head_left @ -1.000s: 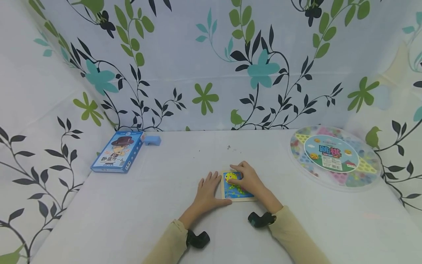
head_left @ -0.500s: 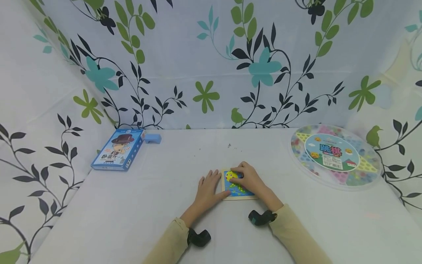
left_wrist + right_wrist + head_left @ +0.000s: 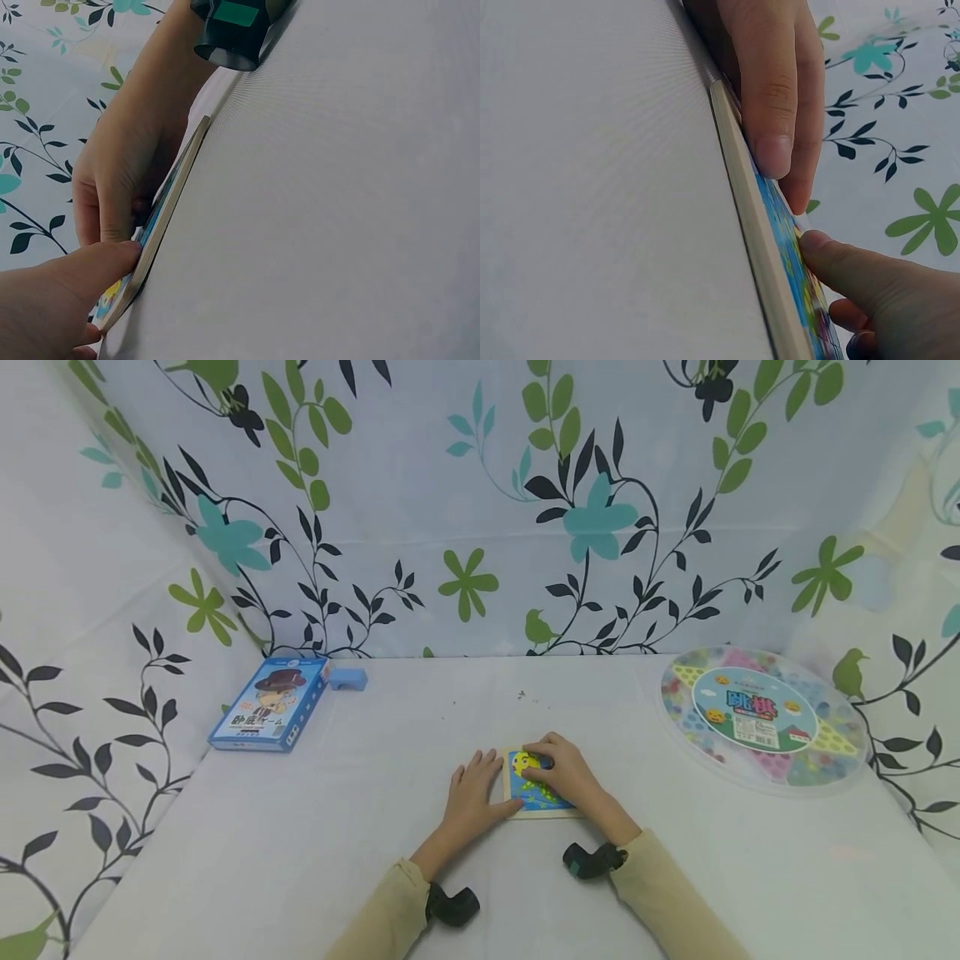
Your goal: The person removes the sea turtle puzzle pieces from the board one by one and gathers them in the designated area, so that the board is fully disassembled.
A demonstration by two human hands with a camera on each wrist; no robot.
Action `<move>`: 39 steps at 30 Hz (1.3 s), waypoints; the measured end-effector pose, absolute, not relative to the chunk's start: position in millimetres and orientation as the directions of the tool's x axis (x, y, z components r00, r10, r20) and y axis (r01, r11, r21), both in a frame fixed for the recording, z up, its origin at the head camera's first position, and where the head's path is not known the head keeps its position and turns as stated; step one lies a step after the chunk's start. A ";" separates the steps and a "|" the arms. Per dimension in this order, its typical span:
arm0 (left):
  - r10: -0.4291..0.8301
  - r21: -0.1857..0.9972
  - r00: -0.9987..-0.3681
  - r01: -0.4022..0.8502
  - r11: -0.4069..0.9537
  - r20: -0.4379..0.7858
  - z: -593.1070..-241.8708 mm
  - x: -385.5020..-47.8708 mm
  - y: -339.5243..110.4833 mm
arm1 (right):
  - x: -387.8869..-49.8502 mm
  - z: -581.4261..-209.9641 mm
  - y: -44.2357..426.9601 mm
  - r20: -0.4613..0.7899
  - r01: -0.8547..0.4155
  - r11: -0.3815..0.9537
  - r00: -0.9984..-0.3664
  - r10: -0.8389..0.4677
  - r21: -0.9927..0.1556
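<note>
A small square wooden puzzle board (image 3: 536, 802) with a blue picture lies on the white table in the head view. A yellow figure (image 3: 519, 762) shows near its upper left. My left hand (image 3: 470, 802) rests along the board's left side, fingers straight on the table and thumb on the lower left corner. Over the right part of the board my right hand (image 3: 567, 774) bends its fingers to the far edge, its thumb touching the picture by the yellow figure. Both thumbs show against the board (image 3: 761, 247) in the right wrist view. The right palm hides much of the picture.
A blue game box (image 3: 264, 704) and a small blue block (image 3: 347, 678) sit at the back left. To the back right lies a large round plastic-covered board game (image 3: 757, 718). A leaf-patterned cloth (image 3: 465, 510) hangs behind the table.
My left thumb has shifted slightly up from the board's near edge onto its corner. The right hand stays on the board with almost no movement.
</note>
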State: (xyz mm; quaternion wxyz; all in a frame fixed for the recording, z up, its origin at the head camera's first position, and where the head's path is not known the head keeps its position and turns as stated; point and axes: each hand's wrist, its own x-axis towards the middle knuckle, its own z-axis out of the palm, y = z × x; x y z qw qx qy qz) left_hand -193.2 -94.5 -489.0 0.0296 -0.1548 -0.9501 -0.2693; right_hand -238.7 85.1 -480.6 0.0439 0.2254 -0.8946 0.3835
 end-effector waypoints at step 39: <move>0.354 0.483 -0.927 0.369 0.794 0.128 -486.1 -193.6 -98.8 | -246.0 -484.5 86.8 0.314 -0.475 0.589 -0.879 -0.360 -0.654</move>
